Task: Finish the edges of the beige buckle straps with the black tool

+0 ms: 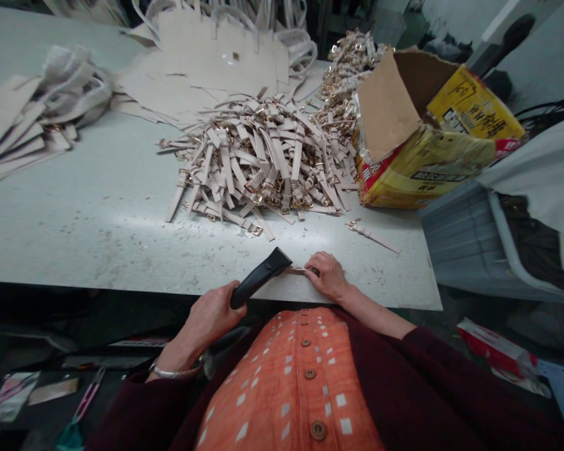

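Note:
My left hand point(214, 316) is wrapped round a black hand-held tool point(261, 275) with a flared, flat-cut end; its exact kind is unclear. The tool's end points up and right, close to a short pale strap point(297, 270) at the table's front edge. My right hand point(328, 274) has its fingers closed on that strap, with a dark bit of it, perhaps a buckle, at the fingertips. Beyond my hands lies a big heap of pale buckled straps point(263, 150). One single buckled strap point(373, 237) rests apart, to the right of the heap.
A yellow cardboard box point(418, 169) stands open at the table's right, with more straps point(348, 69) behind the heap. Pale bag panels with handles point(192, 50) lie at the back, and others point(23, 125) at left. A grey bin point(465, 232) stands beyond the right edge.

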Action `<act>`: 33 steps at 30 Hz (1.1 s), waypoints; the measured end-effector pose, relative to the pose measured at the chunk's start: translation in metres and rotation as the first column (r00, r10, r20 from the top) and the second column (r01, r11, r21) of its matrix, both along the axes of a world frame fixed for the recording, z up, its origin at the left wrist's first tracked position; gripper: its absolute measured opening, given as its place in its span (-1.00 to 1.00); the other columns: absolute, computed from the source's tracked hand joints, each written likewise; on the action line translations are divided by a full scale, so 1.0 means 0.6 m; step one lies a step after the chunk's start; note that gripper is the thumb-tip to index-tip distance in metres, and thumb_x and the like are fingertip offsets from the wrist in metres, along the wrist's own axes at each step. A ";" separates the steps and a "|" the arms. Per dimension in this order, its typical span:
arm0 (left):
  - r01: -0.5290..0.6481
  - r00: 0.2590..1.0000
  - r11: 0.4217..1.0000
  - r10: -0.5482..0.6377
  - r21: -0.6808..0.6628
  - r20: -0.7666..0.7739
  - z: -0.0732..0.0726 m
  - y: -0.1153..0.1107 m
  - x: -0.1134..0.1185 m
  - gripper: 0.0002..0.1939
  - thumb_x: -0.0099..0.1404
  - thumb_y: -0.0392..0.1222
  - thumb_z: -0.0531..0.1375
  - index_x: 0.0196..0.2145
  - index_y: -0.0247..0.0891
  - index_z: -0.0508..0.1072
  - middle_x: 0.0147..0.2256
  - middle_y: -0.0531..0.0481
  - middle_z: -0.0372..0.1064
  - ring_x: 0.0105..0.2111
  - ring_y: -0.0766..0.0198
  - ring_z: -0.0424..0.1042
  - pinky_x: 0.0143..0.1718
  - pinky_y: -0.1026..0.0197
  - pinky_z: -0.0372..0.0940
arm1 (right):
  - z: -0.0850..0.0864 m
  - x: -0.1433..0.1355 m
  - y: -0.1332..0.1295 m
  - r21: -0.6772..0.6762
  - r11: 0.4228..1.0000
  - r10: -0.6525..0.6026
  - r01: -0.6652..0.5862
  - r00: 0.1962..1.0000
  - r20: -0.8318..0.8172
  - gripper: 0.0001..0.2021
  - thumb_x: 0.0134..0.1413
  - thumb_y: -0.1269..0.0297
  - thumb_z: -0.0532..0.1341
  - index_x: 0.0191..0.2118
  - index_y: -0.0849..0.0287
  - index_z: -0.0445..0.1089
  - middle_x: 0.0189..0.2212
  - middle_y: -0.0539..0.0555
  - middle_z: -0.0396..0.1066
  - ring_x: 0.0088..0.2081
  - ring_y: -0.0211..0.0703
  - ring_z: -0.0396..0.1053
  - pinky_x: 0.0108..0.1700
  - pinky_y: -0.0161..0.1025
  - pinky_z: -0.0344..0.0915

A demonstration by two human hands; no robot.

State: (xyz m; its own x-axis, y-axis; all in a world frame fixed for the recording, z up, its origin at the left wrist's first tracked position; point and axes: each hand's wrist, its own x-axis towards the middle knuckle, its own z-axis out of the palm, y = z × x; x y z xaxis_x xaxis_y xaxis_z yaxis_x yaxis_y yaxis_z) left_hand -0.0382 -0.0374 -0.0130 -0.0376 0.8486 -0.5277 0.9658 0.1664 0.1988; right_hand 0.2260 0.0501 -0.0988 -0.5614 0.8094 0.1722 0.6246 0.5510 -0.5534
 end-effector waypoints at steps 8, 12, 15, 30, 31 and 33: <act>0.030 0.999 0.998 -0.030 -0.054 0.014 0.002 -0.011 -0.003 -0.74 0.10 -0.09 0.03 -0.24 -0.13 0.34 -0.41 0.01 0.43 -0.36 0.22 0.43 -0.41 0.31 0.16 | -0.026 0.030 -0.009 0.174 0.972 0.174 -0.159 0.982 -0.072 -0.88 0.11 0.36 0.13 -0.25 0.16 0.40 -0.25 0.11 0.37 -0.19 -0.13 0.22 -0.19 -0.17 0.15; 0.101 0.994 0.990 -0.105 -0.104 -0.032 -0.007 -0.018 0.001 -0.70 0.09 -0.12 0.04 -0.19 -0.13 0.33 -0.35 -0.02 0.45 -0.30 0.19 0.44 -0.39 0.29 0.18 | -0.028 0.035 -0.010 0.121 0.977 0.192 -0.174 0.969 -0.155 -0.85 0.14 0.35 0.11 -0.20 0.16 0.39 -0.24 0.12 0.37 -0.19 -0.14 0.23 -0.15 -0.14 0.20; 0.149 0.983 0.982 -0.160 -0.119 -0.086 -0.007 -0.016 0.002 -0.67 0.10 -0.13 0.03 -0.15 -0.13 0.32 -0.34 -0.05 0.45 -0.30 0.16 0.44 -0.38 0.26 0.18 | -0.022 0.032 -0.005 0.061 0.983 0.182 -0.173 0.963 -0.197 -0.85 0.15 0.36 0.10 -0.20 0.17 0.39 -0.26 0.12 0.37 -0.21 -0.15 0.24 -0.14 -0.15 0.22; 0.195 0.977 0.975 -0.202 -0.103 -0.063 -0.005 0.030 0.029 -0.69 0.09 -0.14 0.02 -0.18 -0.18 0.32 -0.34 -0.07 0.44 -0.31 0.17 0.43 -0.38 0.26 0.18 | -0.025 0.025 0.004 -0.063 0.987 0.132 -0.151 0.962 -0.239 -0.94 0.07 0.35 0.18 -0.31 0.16 0.39 -0.37 0.08 0.36 -0.26 -0.15 0.24 -0.16 -0.17 0.20; 0.173 0.980 0.979 -0.182 -0.107 -0.079 -0.003 0.029 0.021 -0.69 0.10 -0.13 0.02 -0.17 -0.17 0.31 -0.33 -0.07 0.44 -0.31 0.17 0.43 -0.38 0.26 0.18 | -0.025 0.026 0.004 -0.071 0.986 0.127 -0.149 0.961 -0.247 -0.93 0.06 0.34 0.19 -0.31 0.16 0.38 -0.37 0.08 0.36 -0.26 -0.15 0.24 -0.16 -0.17 0.21; 0.143 0.980 0.982 -0.157 -0.122 -0.120 0.004 0.025 0.005 -0.69 0.11 -0.11 0.01 -0.17 -0.17 0.30 -0.34 -0.07 0.44 -0.31 0.16 0.43 -0.39 0.26 0.18 | -0.022 0.027 0.004 -0.084 0.986 0.121 -0.146 0.960 -0.252 -0.91 0.05 0.35 0.19 -0.28 0.18 0.37 -0.36 0.09 0.36 -0.26 -0.15 0.24 -0.17 -0.17 0.21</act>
